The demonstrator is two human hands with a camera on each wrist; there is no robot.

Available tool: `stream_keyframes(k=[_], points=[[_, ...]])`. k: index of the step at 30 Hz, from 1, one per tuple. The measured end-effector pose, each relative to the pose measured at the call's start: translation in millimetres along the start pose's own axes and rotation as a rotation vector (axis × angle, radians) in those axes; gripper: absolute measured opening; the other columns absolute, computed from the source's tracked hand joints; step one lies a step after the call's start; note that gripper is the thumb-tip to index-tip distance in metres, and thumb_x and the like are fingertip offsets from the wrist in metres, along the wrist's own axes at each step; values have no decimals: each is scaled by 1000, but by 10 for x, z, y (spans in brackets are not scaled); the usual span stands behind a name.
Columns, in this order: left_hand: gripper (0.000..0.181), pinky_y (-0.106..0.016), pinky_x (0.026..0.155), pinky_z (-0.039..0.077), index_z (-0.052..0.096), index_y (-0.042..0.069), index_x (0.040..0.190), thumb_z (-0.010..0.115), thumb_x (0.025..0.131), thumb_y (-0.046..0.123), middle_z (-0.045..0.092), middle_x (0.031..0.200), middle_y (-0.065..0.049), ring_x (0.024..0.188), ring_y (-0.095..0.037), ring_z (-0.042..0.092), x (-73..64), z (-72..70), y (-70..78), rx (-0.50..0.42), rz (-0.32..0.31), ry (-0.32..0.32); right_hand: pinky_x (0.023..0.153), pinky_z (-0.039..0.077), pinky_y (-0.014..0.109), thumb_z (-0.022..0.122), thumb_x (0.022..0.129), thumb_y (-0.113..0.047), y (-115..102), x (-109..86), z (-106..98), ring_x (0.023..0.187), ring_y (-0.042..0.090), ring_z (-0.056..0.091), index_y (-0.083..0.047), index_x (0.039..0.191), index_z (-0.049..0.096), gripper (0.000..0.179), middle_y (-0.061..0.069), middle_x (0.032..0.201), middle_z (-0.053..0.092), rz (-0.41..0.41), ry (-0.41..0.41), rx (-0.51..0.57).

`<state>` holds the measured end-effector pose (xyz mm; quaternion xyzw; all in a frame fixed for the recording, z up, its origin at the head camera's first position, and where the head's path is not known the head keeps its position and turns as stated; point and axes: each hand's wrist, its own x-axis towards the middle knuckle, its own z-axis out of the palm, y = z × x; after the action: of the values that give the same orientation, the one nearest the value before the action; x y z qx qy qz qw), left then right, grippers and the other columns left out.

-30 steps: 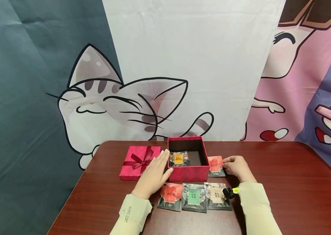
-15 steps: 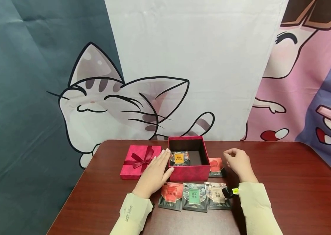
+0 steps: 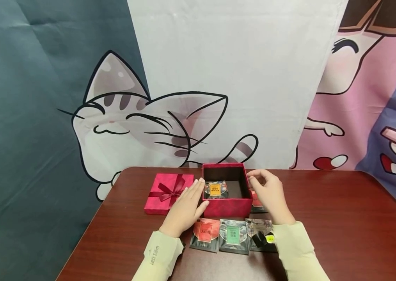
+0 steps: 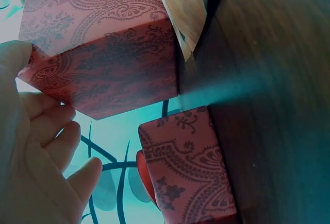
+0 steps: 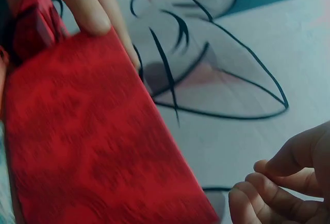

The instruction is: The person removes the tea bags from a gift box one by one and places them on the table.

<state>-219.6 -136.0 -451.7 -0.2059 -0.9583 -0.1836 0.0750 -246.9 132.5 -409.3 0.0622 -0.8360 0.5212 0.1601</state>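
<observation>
A patterned red gift box [image 3: 226,208] stands uncovered on the table, with an orange-labelled tea sachet [image 3: 215,190] inside at its left. My left hand [image 3: 184,212] rests fingertips on the box's left rim; the left wrist view shows its thumb on the box corner and the other fingers relaxed. Beside the right wall is my right hand [image 3: 269,193], fingers loosely bent. In the right wrist view it holds nothing visible and stands apart from the box. Below it, a red tea sachet [image 3: 256,203] lies partly hidden on the table.
The ribboned lid [image 3: 159,203] lies left of the box. In front are red [image 3: 205,233], green [image 3: 233,236] and beige [image 3: 259,225] tea sachets in a row, the last partly covered by the right wrist's camera [image 3: 260,239]. A cartoon cloth [image 3: 240,78] hangs behind the table [image 3: 334,222].
My right hand has let go of the red sachet's right edge, lifted, and moved left to the box's right wall. The left hand stays at the left rim.
</observation>
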Motion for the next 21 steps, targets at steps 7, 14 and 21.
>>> stream_keyframes(k=[7,14,21], points=[[72,-44,123,22,28,10,161,51,104,47,26,167,-4,154,-19,21,5,17,17,8,7,-4,67,56,24,63,98,-7,-41,-77,184,80,24,71,-7,106,72,12,9,91,72,2,-86,7],[71,-44,123,23,29,10,161,51,104,47,27,166,-4,154,-19,21,5,20,21,20,3,-1,70,56,30,62,98,-10,-82,-13,293,83,22,71,-6,110,73,17,8,97,74,-6,-154,-60],[71,-43,123,22,28,11,161,51,104,47,27,166,-3,154,-18,21,-1,7,5,22,-5,4,67,53,34,57,97,-9,-129,209,384,82,21,70,-1,114,71,24,10,96,74,46,-285,-160]])
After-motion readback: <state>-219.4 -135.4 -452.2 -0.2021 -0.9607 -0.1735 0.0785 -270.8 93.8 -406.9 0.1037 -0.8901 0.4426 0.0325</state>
